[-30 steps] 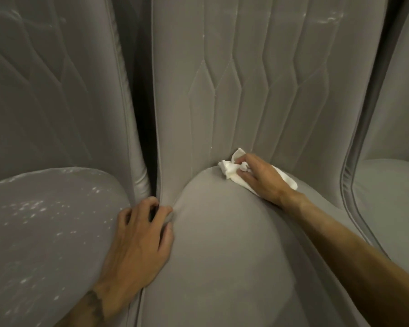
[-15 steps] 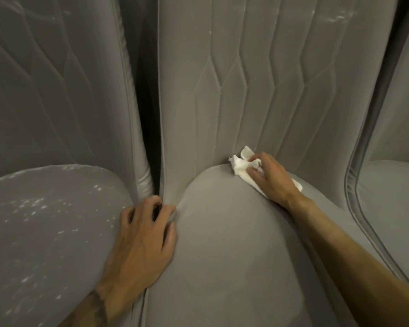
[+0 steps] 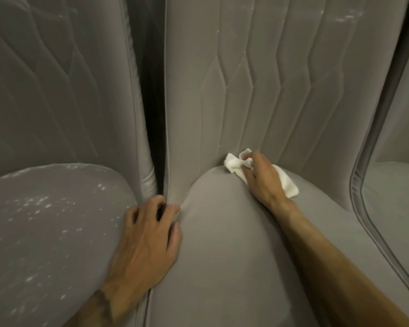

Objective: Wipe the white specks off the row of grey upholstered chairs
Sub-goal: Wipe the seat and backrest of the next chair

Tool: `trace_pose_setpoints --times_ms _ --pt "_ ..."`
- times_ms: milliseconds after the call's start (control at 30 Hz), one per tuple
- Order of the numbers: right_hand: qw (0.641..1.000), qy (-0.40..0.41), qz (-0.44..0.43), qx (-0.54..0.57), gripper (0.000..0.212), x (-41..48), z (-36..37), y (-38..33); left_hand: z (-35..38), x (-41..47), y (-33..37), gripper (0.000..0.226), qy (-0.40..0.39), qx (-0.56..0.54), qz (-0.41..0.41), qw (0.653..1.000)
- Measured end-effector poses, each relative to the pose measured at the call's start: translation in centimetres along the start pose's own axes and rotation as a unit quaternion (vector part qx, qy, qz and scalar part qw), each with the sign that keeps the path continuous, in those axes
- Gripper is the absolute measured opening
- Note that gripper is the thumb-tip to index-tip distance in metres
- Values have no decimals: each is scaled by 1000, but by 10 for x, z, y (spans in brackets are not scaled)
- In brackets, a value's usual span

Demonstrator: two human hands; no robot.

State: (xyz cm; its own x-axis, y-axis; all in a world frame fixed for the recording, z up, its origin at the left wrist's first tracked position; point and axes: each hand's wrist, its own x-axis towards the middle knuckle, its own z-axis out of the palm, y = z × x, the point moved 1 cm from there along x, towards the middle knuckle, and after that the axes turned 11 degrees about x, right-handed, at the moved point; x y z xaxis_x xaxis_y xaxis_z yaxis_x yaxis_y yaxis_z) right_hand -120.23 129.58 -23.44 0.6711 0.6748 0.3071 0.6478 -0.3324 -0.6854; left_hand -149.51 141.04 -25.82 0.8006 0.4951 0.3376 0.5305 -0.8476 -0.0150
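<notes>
1. The middle chair fills the view.
2. The left chair stands just beside it, its seat dotted with white specks.
3. The left hand rests on the middle seat's left edge, fingers spread, tips bent into the gap between the chairs.
4. The right hand curls close-set fingers over the cloth.
5. The cloth lies bunched where the middle seat meets its quilted back.
</notes>
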Motion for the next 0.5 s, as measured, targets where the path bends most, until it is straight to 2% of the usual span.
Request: trace_pose_setpoints --times_ms 100,167,233,333,500 --pt "995 -69 -65 40 11 -5 34 -31 0 0 0 33 6 6 1 1000" --pt "988 -107 -100 42 13 -4 31 -32 1 0 0 34 5 7 1 1000" --pt "990 -111 -80 28 15 0 19 -23 1 0 0 34 7 6 -1 1000" --pt "996 -70 -41 33 18 0 19 -26 0 1 0 34 3 3 -5 1000" --pt "975 -156 -139 71 12 -29 46 -57 0 0 1 34 3 6 -1 1000"
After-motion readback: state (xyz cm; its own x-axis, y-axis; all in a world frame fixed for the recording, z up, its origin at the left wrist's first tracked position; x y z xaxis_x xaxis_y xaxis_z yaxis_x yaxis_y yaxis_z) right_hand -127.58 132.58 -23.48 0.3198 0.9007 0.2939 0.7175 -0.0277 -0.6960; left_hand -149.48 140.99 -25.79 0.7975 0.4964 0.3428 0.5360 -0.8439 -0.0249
